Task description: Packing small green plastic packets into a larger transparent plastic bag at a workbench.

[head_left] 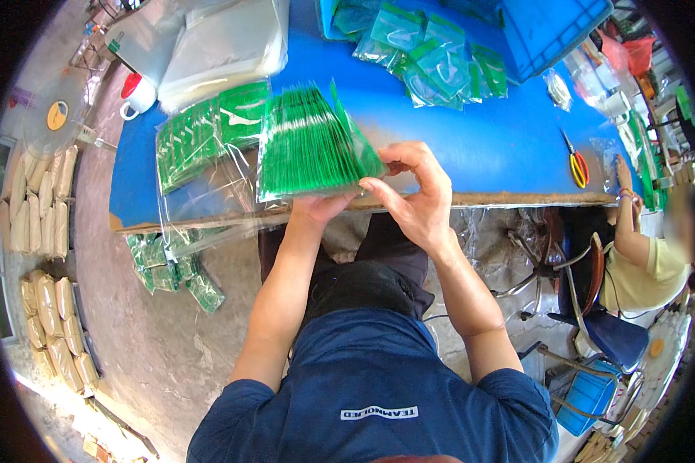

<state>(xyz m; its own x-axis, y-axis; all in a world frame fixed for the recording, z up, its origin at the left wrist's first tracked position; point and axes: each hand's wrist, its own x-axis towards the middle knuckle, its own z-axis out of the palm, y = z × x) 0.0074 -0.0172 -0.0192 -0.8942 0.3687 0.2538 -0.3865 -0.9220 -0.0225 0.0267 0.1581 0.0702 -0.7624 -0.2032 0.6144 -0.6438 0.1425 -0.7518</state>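
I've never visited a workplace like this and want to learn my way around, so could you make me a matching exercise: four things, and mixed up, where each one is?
Things
1. Green packet stack
2. Scissors
3. Red-topped white mug
4. Blue crate

Places
A. Toward the right end of the table
B. Left, near the clear plastic pile
C. Above the left hand, with the right hand at its edge
D. On the table's far side

Pairs: 1-C, 2-A, 3-B, 4-D
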